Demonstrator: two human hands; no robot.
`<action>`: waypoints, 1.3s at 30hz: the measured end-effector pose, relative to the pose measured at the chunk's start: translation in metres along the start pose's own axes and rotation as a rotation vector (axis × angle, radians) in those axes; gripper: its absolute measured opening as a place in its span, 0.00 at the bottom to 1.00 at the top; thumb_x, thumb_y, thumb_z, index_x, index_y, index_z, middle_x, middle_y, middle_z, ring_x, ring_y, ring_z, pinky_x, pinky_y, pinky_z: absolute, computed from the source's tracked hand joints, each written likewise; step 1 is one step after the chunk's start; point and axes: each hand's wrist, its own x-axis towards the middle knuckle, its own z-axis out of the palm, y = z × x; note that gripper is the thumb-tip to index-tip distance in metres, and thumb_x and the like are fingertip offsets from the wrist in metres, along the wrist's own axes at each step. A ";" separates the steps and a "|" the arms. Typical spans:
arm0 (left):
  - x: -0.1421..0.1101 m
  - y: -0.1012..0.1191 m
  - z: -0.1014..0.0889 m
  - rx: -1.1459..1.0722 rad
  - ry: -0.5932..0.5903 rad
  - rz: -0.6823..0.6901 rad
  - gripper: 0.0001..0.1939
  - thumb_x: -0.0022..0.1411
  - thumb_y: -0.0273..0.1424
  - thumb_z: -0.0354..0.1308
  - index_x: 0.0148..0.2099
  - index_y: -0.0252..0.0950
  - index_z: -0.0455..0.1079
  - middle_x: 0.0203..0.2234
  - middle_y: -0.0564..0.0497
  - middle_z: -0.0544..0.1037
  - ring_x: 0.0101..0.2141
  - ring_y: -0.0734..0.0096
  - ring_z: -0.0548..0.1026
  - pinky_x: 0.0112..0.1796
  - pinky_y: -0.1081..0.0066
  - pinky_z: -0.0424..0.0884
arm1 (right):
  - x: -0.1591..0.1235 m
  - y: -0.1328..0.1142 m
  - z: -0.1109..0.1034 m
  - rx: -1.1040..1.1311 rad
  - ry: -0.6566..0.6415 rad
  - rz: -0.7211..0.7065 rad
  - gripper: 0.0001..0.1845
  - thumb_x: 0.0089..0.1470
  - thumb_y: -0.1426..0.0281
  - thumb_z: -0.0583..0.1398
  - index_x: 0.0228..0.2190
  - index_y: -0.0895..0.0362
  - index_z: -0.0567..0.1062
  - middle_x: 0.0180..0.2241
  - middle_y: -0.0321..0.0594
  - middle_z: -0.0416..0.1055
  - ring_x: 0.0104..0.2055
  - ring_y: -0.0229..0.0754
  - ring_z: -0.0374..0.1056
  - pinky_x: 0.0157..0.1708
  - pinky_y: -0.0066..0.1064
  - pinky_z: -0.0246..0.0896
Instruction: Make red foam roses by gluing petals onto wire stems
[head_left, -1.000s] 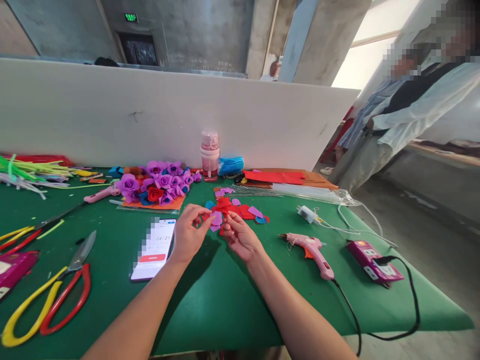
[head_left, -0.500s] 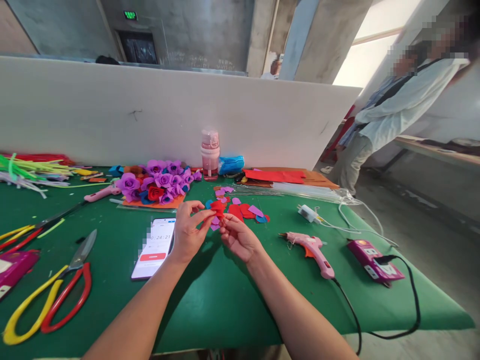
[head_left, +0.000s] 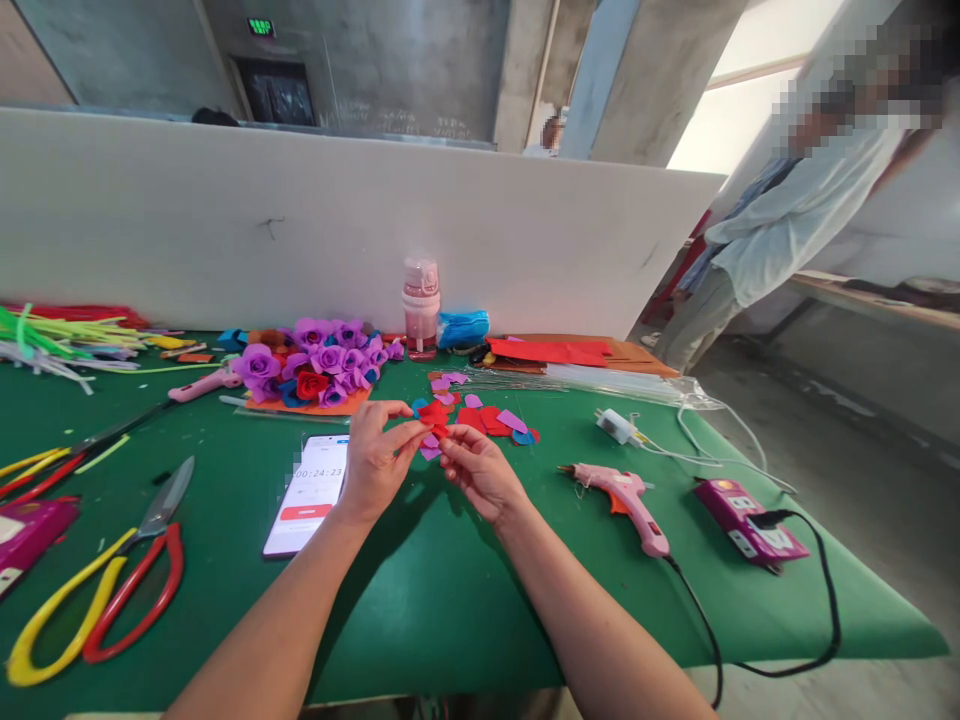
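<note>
Between both sets of fingertips is a small red petal piece (head_left: 433, 415), held above the green table. My left hand (head_left: 379, 455) pinches it from the left with thumb and forefinger. From the right, my right hand (head_left: 481, 470) pinches its lower edge. Just beyond the hands lie loose cut petals (head_left: 493, 421) in red, purple and blue. A bunch of purple flowers (head_left: 328, 360) with a red one among them rests to the left, behind a phone (head_left: 311, 500) showing a running timer. Whether the red piece is several layers is hard to make out.
A pink glue gun (head_left: 622, 500) and a purple power pack (head_left: 750, 525) with cables lie at right. Scissors (head_left: 142, 560) are at left, near colourful pipe cleaners (head_left: 67, 340). A pink bottle (head_left: 421, 310) stands by the white partition (head_left: 315, 220). A person (head_left: 795, 220) stands beyond the table.
My fingers have shifted slightly around the red piece, with both hands staying in nearly the same place. At the right, the standing person has leaned a little.
</note>
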 end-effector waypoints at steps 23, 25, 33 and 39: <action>-0.002 0.007 0.001 -0.010 0.024 -0.023 0.06 0.56 0.31 0.60 0.38 0.39 0.71 0.39 0.48 0.70 0.40 0.65 0.68 0.43 0.62 0.66 | -0.002 0.002 0.003 -0.122 -0.007 -0.127 0.17 0.35 0.68 0.71 0.29 0.57 0.74 0.21 0.31 0.70 0.22 0.30 0.65 0.22 0.20 0.64; -0.001 0.009 -0.001 -0.040 0.056 -0.041 0.10 0.55 0.32 0.61 0.41 0.38 0.70 0.41 0.46 0.70 0.41 0.64 0.68 0.44 0.62 0.66 | -0.002 0.000 0.003 -0.070 -0.002 -0.140 0.17 0.35 0.68 0.71 0.30 0.57 0.74 0.22 0.31 0.71 0.22 0.30 0.66 0.24 0.21 0.65; -0.001 0.017 0.010 -0.497 -0.080 -0.514 0.07 0.57 0.34 0.57 0.35 0.36 0.73 0.33 0.49 0.74 0.35 0.69 0.71 0.37 0.70 0.67 | 0.001 -0.004 0.004 0.108 0.011 -0.179 0.17 0.33 0.69 0.72 0.28 0.56 0.74 0.23 0.30 0.71 0.23 0.29 0.67 0.25 0.19 0.66; -0.003 0.023 0.022 -1.014 -0.095 -0.955 0.15 0.49 0.36 0.64 0.39 0.35 0.76 0.30 0.50 0.78 0.32 0.71 0.71 0.37 0.71 0.66 | -0.002 0.003 0.007 -0.007 0.018 -0.274 0.13 0.38 0.70 0.70 0.28 0.56 0.74 0.24 0.31 0.71 0.24 0.29 0.67 0.27 0.20 0.63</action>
